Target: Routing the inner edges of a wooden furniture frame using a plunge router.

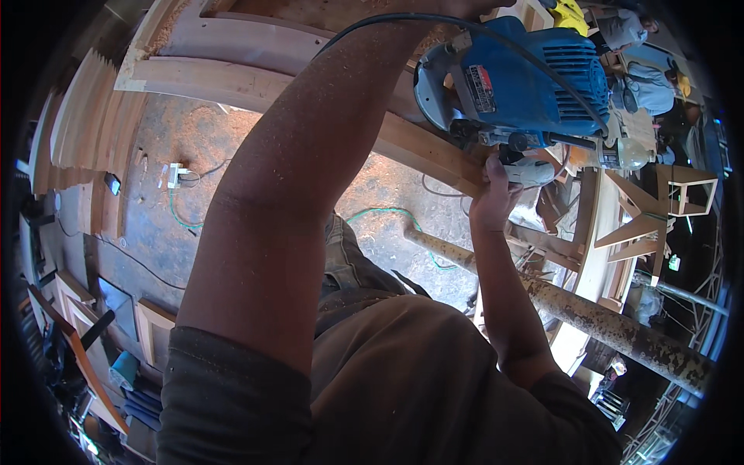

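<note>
A blue power tool (pixel 511 77) with a vented motor, metal base and black cable rests on a wooden frame (pixel 418 151) at upper centre. My left arm reaches up across the picture; my left hand (pixel 469 6) is at the top edge beside the tool, its fingers mostly hidden. Below the tool's black knob, my right hand (pixel 496 190) is closed, thumb upward, at the end of the wooden beam; exactly what it grips is unclear. A pale grey object (pixel 531 172) is just right of that hand.
Stacked boards (pixel 81 128) stand at left, panels (pixel 155 333) below them. A rusty pipe (pixel 589 314) crosses the lower right. Cables (pixel 380 211) and sawdust lie on the concrete floor (pixel 178 132). Wooden trestle pieces (pixel 663 209) are at right. Other people (pixel 651 85) are at upper right.
</note>
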Demonstrator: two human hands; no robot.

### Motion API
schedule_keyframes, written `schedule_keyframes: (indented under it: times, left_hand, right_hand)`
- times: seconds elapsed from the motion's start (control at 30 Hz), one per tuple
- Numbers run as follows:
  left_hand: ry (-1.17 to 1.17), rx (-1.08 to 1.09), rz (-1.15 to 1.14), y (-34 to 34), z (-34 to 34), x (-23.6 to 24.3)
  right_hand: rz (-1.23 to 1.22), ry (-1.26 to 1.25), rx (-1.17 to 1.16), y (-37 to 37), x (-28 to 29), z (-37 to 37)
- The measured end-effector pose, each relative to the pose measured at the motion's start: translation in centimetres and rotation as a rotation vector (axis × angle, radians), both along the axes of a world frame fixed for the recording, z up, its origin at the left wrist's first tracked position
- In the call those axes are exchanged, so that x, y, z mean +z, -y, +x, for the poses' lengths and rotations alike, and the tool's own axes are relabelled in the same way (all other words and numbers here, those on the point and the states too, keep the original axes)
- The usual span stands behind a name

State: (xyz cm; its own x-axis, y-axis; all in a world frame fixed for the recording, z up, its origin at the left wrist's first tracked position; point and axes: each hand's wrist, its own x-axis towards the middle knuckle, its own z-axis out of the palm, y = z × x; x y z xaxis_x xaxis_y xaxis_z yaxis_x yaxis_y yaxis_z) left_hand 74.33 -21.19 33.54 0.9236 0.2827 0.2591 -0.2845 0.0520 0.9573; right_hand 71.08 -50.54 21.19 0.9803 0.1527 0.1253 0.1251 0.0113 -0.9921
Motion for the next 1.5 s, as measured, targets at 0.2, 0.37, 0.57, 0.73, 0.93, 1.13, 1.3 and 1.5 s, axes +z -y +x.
schedule_keyframes:
  times: [0.2, 0.37, 0.57, 0.73, 0.93, 1.13, 1.3, 1.5]
  left_hand:
    - [0.002, 0.007, 0.0, 0.9, 2.4, -0.7]
    - [0.11, -0.104, 0.105, -0.5, 5.6, -2.7]
    - [0.048, -0.101, 0.053, 1.1, 3.4, -1.1]
    - [0.031, -0.074, 0.017, 0.7, 3.7, -1.6]
    - [0.482, -0.395, -0.025, -2.1, 10.2, -7.0]
    - [0.192, -0.23, 0.276, -0.6, 11.5, -5.0]
    - [-0.189, -0.228, 0.039, 0.1, 9.0, -2.7]
    - [-0.121, -0.118, -0.017, 1.6, 3.8, 0.1]
  right_hand:
    - [0.016, 0.068, 0.035, 0.2, 0.7, -0.1]
    - [0.014, 0.099, 0.066, -0.3, 1.0, -0.6]
    - [0.128, 0.044, 0.062, -0.1, 1.3, -0.6]
    - [0.111, 0.053, 0.095, -0.2, 1.4, -1.0]
    - [0.054, 0.105, 0.105, 0.1, 0.5, -0.5]
    - [-0.007, 0.117, 0.097, 0.4, 0.4, -0.6]
    - [-0.306, 0.374, 0.152, 0.6, 0.7, -1.4]
    - [-0.266, 0.297, 0.226, 1.4, 0.4, -1.3]
